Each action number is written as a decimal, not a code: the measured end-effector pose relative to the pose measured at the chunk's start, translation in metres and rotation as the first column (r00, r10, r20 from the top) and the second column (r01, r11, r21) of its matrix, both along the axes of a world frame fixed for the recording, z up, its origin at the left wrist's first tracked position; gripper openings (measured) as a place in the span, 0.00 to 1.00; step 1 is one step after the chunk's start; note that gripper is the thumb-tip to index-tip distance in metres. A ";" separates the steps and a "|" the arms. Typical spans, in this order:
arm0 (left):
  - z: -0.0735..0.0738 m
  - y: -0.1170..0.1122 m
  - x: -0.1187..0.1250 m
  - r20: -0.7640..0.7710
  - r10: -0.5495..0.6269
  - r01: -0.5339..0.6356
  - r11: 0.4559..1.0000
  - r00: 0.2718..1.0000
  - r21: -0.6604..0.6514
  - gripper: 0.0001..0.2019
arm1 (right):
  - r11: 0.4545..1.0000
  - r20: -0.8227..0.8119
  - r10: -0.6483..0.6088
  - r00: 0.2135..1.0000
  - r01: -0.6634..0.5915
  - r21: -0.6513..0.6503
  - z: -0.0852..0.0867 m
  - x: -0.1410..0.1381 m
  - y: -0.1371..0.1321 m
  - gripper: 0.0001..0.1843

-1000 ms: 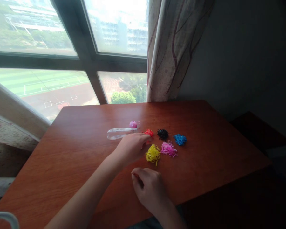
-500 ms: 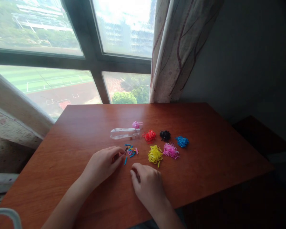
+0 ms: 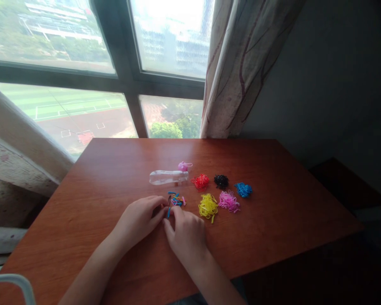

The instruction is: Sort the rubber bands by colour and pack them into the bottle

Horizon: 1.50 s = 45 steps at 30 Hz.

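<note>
The small mixed heap of bands point(image 3: 178, 200) lies on the table point(image 3: 273, 228), a loose blue band point(image 3: 168, 213) at its near side. My left hand point(image 3: 141, 216) curls beside a dark band point(image 3: 169, 199), thumb and forefinger narrowly spaced; my right hand point(image 3: 189, 231) bends likewise by the blue one. At this size I can't tell whether either grips anything. Rightward sit a yellow pile point(image 3: 208, 206), pink pile point(image 3: 229, 201), red pile point(image 3: 200, 182), black pile point(image 3: 221, 181) and blue pile point(image 3: 243, 190). Beyond the heap lies a clear bottle point(image 3: 165, 178).
</note>
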<state>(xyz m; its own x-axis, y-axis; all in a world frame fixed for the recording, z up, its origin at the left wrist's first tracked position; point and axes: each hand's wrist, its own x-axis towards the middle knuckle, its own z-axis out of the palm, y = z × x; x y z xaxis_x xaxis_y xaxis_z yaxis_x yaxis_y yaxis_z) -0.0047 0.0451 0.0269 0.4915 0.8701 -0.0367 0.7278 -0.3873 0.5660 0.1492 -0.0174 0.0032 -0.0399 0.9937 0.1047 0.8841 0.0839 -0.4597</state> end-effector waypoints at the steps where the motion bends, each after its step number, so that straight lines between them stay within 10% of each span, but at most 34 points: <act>1: 0.000 0.000 0.000 -0.007 -0.002 0.002 1.000 1.000 0.005 0.09 | 1.000 -0.002 -0.006 1.000 0.006 0.006 0.000 -0.001 0.000 0.05; 17: -0.005 0.000 -0.001 -0.047 -0.009 0.011 0.999 0.999 0.038 0.10 | 0.994 -0.265 -0.016 0.964 0.044 0.101 -0.005 0.019 -0.012 0.06; 26: -0.009 -0.001 -0.002 -0.064 -0.002 0.004 0.999 0.998 0.041 0.10 | 0.872 -0.328 -0.342 0.880 0.428 0.238 0.012 0.145 -0.008 0.15; 32: -0.011 0.000 -0.001 -0.084 0.003 -0.001 1.000 0.996 0.027 0.09 | 0.780 -0.349 -0.533 0.771 0.607 0.150 -0.006 0.226 0.007 0.22; 45: -0.010 0.000 0.001 -0.106 0.019 -0.016 1.000 0.994 0.027 0.09 | 0.789 -0.337 -0.556 0.760 0.610 0.072 -0.024 0.240 0.025 0.21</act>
<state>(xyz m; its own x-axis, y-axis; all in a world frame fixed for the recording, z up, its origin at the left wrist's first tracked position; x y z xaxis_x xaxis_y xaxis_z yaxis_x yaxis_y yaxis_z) -0.0042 0.0454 0.0173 0.4707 0.8799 -0.0653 0.7899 -0.3872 0.4755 0.3887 0.0074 -0.0212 0.5992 0.7794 0.1832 0.6188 -0.3056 -0.7236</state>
